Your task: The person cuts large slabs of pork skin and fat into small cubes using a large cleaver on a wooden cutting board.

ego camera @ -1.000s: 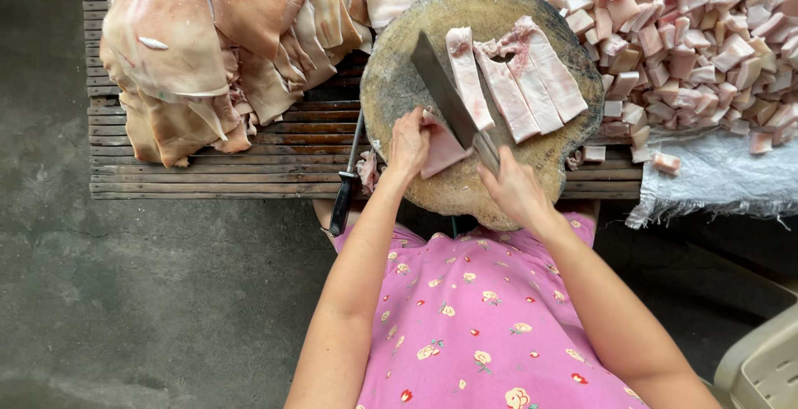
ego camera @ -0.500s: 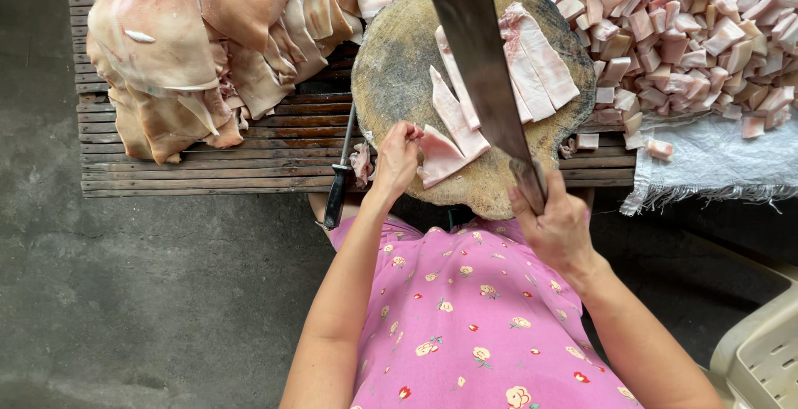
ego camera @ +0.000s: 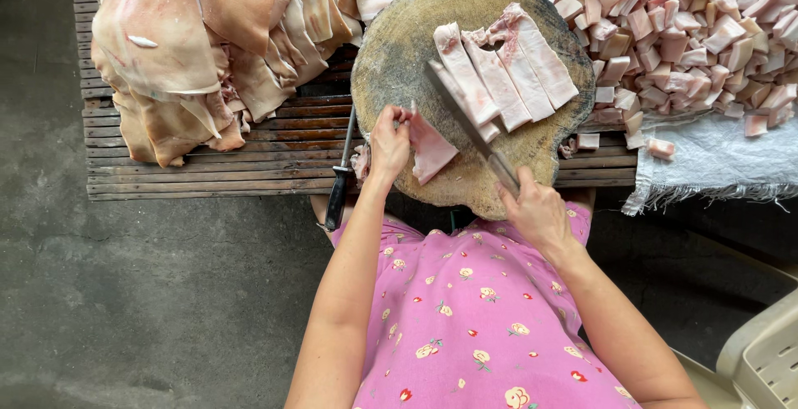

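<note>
Lowered since half a second ago, the cleaver [ego camera: 461,118] lies edge-down on the round chopping block [ego camera: 391,51].
Right hand [ego camera: 536,209] grips its handle (blade pointing up-left); left hand [ego camera: 389,139] pinches a meat piece [ego camera: 432,151] at the block's near edge.

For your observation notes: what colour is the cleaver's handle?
Cleaver handle: pale wood, gripped by the right hand; head view.

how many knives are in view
2. A cleaver in the right hand, blade lying on the round chopping block. A black-handled knife rests on the slatted bench left of the block. Others may be hidden under the meat.
</note>
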